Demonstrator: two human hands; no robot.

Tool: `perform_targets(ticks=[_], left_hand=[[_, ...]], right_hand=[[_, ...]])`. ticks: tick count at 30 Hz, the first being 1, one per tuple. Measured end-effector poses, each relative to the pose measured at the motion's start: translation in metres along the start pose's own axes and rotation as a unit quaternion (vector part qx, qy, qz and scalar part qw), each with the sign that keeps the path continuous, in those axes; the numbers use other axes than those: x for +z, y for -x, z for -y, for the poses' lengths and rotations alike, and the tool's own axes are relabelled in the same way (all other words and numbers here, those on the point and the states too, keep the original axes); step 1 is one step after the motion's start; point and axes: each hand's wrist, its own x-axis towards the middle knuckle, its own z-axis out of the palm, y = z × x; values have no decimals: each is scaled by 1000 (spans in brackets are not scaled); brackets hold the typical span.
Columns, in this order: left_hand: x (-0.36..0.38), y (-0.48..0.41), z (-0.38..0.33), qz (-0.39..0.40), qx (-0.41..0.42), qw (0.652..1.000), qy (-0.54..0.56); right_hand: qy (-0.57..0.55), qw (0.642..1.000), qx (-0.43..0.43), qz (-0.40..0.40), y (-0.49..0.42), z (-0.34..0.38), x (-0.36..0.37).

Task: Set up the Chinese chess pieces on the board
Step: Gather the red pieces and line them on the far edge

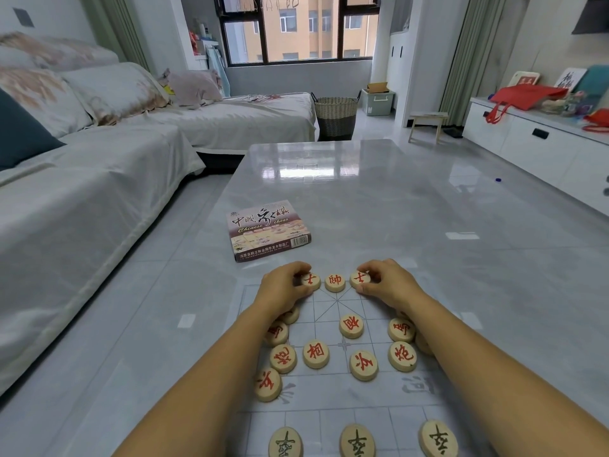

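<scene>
Wooden red-lettered discs, probably light, stiff and smooth, lie at the far edge of the board (372,420) on the tabletop (362,209): left hand (283,288) fingers (298,268) pinch the left disc (311,280), right hand (387,285) fingers pinch the right disc (360,278), rims being the sensible hold.

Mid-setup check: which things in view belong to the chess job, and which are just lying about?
Job: board, red pieces, black pieces, left hand pinching left advisor piece, right hand pinching right advisor piece.
Lying about: chess box, wicker basket, wooden stool, red bag.
</scene>
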Motion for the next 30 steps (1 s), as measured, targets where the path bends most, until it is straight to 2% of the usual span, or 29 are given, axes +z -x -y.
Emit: perform_targets(ticks=[6,12,16,20,24,30], left_hand=[[-24,22,15,-32,7,998,54],[-42,64,49,12,12,999,28],[-37,79,58,5,27,999,32],[-34,82,57,-19,37,999,34],[-32,81,58,-24,56,998,-1],[-30,80,57,-25,116,992,-43]], right_hand=[[-1,1000,-1,-2,1,0,0],[-20,1000,-3,10,3,1,-2],[-131,991,-8,15,9,-7,-17],[-214,974,14,-73,24,-34,-31],[-124,984,33,-123,45,-63,-42],[-118,991,-29,-48,72,-63,-18]])
